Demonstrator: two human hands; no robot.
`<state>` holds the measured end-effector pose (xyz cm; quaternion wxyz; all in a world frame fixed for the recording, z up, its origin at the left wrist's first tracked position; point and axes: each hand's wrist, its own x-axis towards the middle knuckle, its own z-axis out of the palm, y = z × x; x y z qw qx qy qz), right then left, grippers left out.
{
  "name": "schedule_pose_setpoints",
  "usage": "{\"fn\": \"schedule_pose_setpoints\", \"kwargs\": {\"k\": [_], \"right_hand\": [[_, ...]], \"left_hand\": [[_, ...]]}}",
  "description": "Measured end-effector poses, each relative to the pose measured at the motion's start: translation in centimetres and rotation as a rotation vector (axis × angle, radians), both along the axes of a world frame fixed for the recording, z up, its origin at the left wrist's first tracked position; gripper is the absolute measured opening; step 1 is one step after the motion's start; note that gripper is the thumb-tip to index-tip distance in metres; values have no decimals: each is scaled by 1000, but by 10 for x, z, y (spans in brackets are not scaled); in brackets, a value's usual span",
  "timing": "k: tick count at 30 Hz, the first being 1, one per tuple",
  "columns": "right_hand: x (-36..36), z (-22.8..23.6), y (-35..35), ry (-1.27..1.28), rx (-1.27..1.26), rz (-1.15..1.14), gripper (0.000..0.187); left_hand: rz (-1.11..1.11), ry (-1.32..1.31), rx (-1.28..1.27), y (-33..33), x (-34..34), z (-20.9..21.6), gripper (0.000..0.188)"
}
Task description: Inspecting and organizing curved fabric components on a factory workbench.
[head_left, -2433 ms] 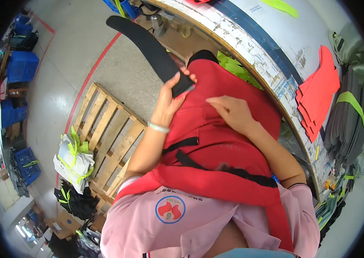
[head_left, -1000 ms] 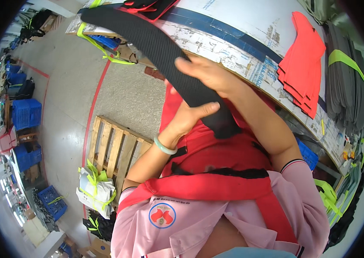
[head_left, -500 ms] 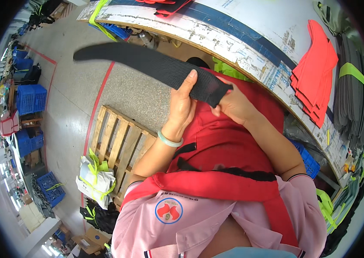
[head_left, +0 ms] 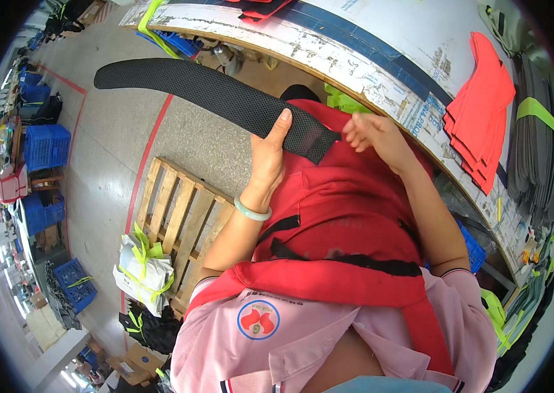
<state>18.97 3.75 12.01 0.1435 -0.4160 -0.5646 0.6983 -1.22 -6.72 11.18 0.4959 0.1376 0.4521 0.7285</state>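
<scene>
A long, curved black mesh fabric piece [head_left: 218, 92] crosses in front of me above my apron, its rounded end to the far left. My left hand [head_left: 270, 154] is closed round it near its squared end, thumb on top. A reddish tint shows through the mesh near that end. Just right of the squared end, my right hand [head_left: 378, 141] is apart from the piece, its fingers loosely bent and slightly spread, with nothing visible in them. The red apron [head_left: 349, 209] lies below both hands.
A worn table [head_left: 355, 72] runs along the far right side, bearing a stack of red fabric pieces [head_left: 483, 111] and a bundle of dark grey pieces [head_left: 539, 137]. On the floor at left lie a wooden pallet [head_left: 175, 216], a tied white bundle [head_left: 143, 268] and blue crates [head_left: 48, 147].
My right hand has let go of the squared end and moved right and slightly up. My left hand and the mesh piece have shifted slightly left.
</scene>
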Motion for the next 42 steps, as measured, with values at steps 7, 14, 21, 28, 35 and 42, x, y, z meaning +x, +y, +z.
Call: {"fn": "schedule_pose_setpoints", "kwargs": {"k": [7,14,21,28,35,42], "right_hand": [[-33,10,-17,215,142,113,22],[-18,0,-11,-114,273,231,20],[-39,-8,-33,71,293,229,18],[-11,4,-59,-162,365,321,27],[-12,10,-71,-87,314,318,26],[-4,-2,-71,-43,210,283,26]], "left_hand": [[-348,-145,-30,-14,22,-13,22],[-356,36,37,-15,26,-30,33],[-346,-245,85,-9,4,-35,49],[-54,-326,5,11,-83,-57,25],[138,-229,-36,30,-145,-56,24],[131,-162,4,38,-142,-40,21]]}}
